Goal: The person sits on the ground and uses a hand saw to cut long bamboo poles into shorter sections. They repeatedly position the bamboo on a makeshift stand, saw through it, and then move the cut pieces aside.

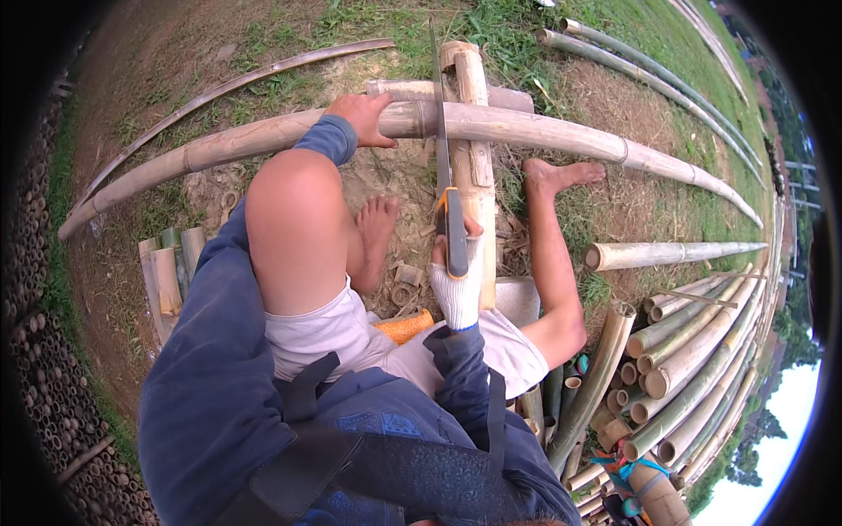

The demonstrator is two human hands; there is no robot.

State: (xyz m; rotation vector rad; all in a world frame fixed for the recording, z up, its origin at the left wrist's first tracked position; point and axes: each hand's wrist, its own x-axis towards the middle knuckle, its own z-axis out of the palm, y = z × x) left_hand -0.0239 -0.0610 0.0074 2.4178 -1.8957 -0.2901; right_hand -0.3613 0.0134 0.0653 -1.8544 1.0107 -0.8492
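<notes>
A long pale bamboo pole [544, 133] lies across a thick bamboo log [474, 158] that serves as a rest. My left hand [362, 117], bare, presses down on the pole just left of the cut. My right hand [456, 276], in a white glove, grips the yellow-and-black handle of a hand saw [440, 149]. The saw's blade runs away from me and crosses the pole beside my left hand. I sit with bare knees and both bare feet on the dirt under the pole.
A thinner curved bamboo pole [246, 81] lies beyond on the grass. Several long poles [667, 79] stretch at the upper right, and a pile of cut bamboo [693, 359] lies at the right. Short bamboo pieces [167, 272] sit at my left.
</notes>
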